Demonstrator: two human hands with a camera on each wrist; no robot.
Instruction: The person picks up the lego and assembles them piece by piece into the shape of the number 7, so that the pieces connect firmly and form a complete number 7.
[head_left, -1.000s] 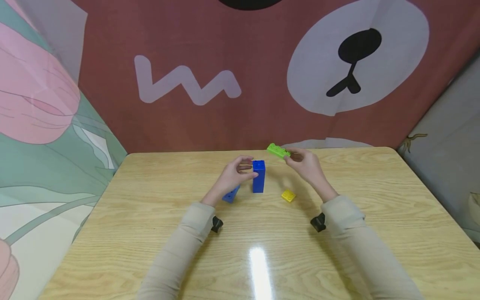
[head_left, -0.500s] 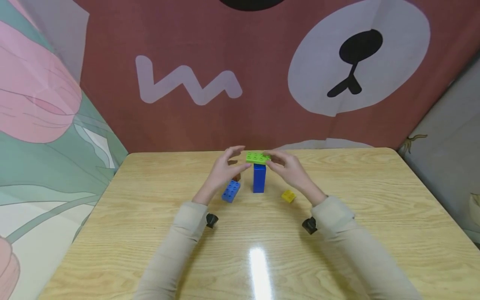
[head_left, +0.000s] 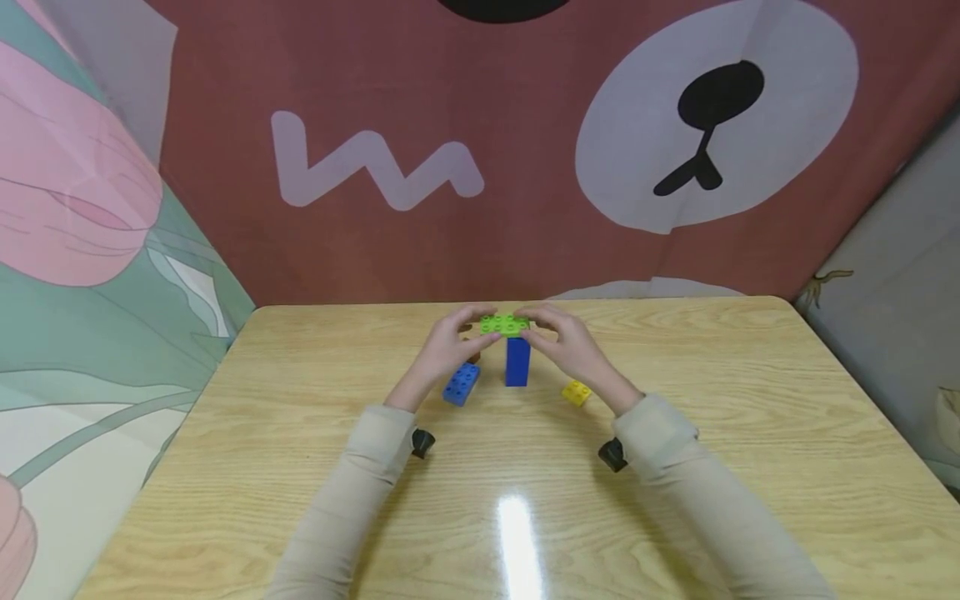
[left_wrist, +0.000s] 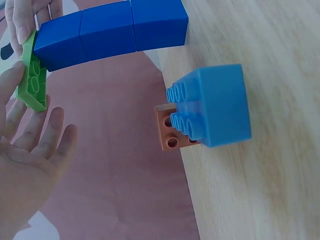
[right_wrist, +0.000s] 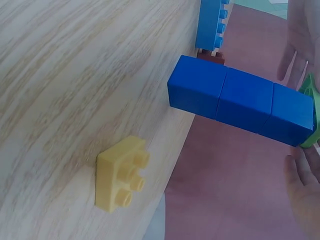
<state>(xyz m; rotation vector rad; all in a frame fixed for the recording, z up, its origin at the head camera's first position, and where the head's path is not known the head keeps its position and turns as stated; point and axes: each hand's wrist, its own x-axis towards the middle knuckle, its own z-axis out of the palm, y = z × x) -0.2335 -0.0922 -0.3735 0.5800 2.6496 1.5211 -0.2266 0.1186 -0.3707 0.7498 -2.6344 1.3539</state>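
i judge this the capping step: my left grip point(head_left: 444, 347) and right grip point(head_left: 572, 345) both pinch the green brick point(head_left: 504, 325) atop the blue tower point(head_left: 517, 363), overhanging its left; next probably calls for an even downward press

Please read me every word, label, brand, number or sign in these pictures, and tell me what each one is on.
None: no readable text anywhere.
Red-brown backdrop: a pale zigzag, somewhat like an "m", but not clearly a letter.
Green block, blue tower, lighter blue brick, yellow block, brown block: any stud marks are too small to read.
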